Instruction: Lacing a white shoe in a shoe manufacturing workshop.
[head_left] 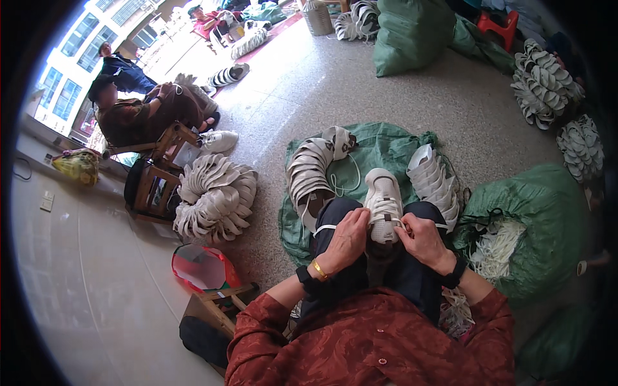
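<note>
A white sneaker upper [382,183] rests between my knees, toe pointing away from me, with a white shoelace [387,208] threaded through its eyelets. At its left side my left hand [347,240] is closed in a pinch on the lace, and a lace end sticks out to the left past the knuckles. My right hand [425,243] pinches the lace at the other side, where another end shows near the knee. Beyond my knees, a curved row of nested shoe uppers [308,172] lies on the left and a second stack [432,181] on the right.
Under the stacks is a green sheet [380,136]. At right stands a green sack [537,199] holding white laces [499,248]. A large ring of uppers [215,199], a red-rimmed container [199,267] and wooden chairs [164,161] are at left. A seated person [138,116] works farther off.
</note>
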Demonstrator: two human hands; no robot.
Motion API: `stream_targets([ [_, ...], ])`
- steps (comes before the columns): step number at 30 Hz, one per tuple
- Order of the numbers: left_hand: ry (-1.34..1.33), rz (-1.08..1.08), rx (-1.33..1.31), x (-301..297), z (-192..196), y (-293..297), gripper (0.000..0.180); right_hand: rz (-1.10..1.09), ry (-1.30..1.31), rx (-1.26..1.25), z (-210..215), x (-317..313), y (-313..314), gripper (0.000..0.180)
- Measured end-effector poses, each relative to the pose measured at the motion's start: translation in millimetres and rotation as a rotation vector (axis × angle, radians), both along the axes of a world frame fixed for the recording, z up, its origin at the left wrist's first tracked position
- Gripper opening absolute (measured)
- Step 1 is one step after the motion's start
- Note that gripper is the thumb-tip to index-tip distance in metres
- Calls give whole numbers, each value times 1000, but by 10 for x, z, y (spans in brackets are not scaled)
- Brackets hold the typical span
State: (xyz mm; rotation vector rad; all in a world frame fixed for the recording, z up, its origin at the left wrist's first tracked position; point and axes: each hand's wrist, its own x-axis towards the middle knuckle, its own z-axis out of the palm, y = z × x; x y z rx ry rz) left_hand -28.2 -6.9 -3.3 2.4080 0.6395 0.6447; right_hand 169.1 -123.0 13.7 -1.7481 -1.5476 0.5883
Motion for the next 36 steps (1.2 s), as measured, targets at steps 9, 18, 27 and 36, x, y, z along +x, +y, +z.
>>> stream_targets([
  [9,-8,-4,40,-23,-14,-85,35,50,-118,56,-57,-42,-34,16],
  [18,-28,8,71,-46,-73,-124,34,49,-129,66,-55,-93,-58,15],
  [27,-56,15,90,-18,-107,-103,26,11,-134,132,-153,-119,-54,14],
  [36,-45,10,83,-13,-217,-118,27,2,-192,102,-186,-125,-67,16],
])
